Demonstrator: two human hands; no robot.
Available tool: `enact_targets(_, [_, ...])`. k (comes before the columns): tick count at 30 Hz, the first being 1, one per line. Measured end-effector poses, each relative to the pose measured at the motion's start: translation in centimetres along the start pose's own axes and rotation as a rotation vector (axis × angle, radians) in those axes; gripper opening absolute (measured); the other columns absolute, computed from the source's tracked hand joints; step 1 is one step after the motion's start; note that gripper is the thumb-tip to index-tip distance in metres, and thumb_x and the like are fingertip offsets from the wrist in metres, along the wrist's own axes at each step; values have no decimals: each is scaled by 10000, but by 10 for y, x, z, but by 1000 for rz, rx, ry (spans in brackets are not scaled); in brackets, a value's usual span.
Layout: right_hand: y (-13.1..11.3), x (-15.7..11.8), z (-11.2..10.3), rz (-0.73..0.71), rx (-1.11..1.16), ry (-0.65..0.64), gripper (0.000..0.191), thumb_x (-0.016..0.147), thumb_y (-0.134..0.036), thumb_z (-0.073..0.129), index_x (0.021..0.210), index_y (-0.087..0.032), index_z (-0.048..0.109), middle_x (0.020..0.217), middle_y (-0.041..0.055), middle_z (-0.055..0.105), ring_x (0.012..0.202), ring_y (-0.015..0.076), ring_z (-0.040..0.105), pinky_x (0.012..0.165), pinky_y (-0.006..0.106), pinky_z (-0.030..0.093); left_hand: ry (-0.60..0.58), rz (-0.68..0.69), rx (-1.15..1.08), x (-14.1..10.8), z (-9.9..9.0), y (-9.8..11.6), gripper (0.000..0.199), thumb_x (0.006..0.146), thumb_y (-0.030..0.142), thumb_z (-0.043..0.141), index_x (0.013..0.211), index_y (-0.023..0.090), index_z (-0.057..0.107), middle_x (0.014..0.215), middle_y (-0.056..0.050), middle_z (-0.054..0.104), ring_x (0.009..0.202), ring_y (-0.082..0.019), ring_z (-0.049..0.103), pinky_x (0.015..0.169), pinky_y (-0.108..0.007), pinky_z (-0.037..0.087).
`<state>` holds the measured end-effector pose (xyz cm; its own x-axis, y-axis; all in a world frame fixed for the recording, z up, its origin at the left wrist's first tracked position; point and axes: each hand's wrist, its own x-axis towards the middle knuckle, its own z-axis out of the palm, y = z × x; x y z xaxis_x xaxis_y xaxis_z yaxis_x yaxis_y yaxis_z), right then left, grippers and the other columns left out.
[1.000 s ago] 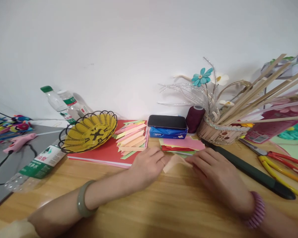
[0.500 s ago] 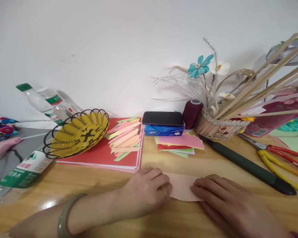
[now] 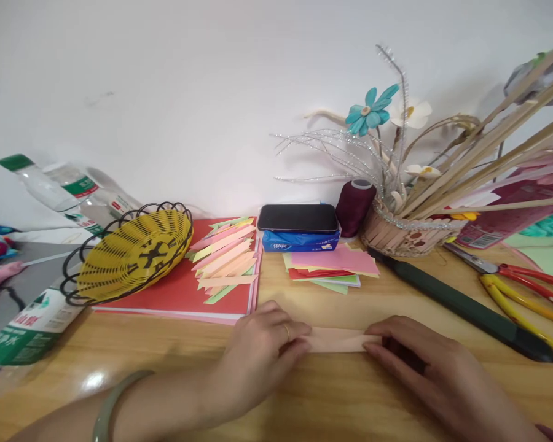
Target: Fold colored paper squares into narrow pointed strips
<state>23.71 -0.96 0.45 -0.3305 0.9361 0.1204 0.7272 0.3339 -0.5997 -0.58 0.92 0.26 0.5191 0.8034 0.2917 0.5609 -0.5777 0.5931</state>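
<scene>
A pale peach strip of paper (image 3: 336, 340) lies level just over the wooden table, narrow and apparently folded along its length. My left hand (image 3: 270, 356) pinches its left end between thumb and fingers; a ring and a bangle show on that side. At the other end, my right hand (image 3: 417, 362) grips the strip with thumb and fingertips. Beyond the hands sits a small stack of coloured paper (image 3: 334, 264). A pile of cut paper strips (image 3: 228, 255) rests on red sheets (image 3: 161, 294) to the left.
A yellow woven basket (image 3: 138, 255) and plastic bottles (image 3: 32, 325) stand left. At the back are a phone (image 3: 297, 218) on a blue tissue pack (image 3: 299, 240), and a purple thread spool (image 3: 356, 209). On the right lie a dark green tool (image 3: 461, 307), scissors (image 3: 502, 268) and a flower pot (image 3: 396, 230).
The peach paper has gone from a wider flat piece to a narrower folded strip. Both hands have shifted from pressing over it to pinching its ends. The view has moved slightly.
</scene>
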Motion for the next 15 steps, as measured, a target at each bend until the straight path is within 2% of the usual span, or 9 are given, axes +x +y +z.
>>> enact_targets(3, [-1, 1, 2, 85, 6, 31, 227, 857, -415, 471, 782, -234, 585, 679, 9, 627, 576, 145, 588, 496, 238, 476, -30, -127, 19, 3, 0, 2, 136, 751, 112, 643, 856, 197, 649, 723, 0, 637, 711, -164, 566, 615, -262, 465])
enact_targets(6, [-2, 0, 2, 79, -18, 18, 246, 855, -415, 460, 730, -232, 568, 686, 17, 629, 595, 156, 599, 509, 247, 482, -46, -201, 16, 6, 0, 4, 137, 722, 96, 645, 821, 186, 615, 722, 3, 627, 706, -157, 575, 598, -246, 461])
enact_targets(10, [-2, -3, 3, 26, -97, 22, 252, 869, -392, 423, 723, -235, 555, 717, 21, 620, 618, 160, 602, 530, 263, 491, -53, -198, 28, 7, 0, 4, 101, 734, 91, 611, 751, 188, 588, 715, 7, 614, 681, -146, 570, 574, -234, 445])
enact_targets(15, [-3, -4, 4, -16, -160, 53, 257, 882, -360, 402, 710, -228, 542, 701, 23, 591, 626, 160, 593, 549, 275, 500, -53, -169, 49, 6, 1, 2, 105, 758, 82, 558, 762, 186, 575, 710, 3, 609, 685, -150, 562, 582, -238, 448])
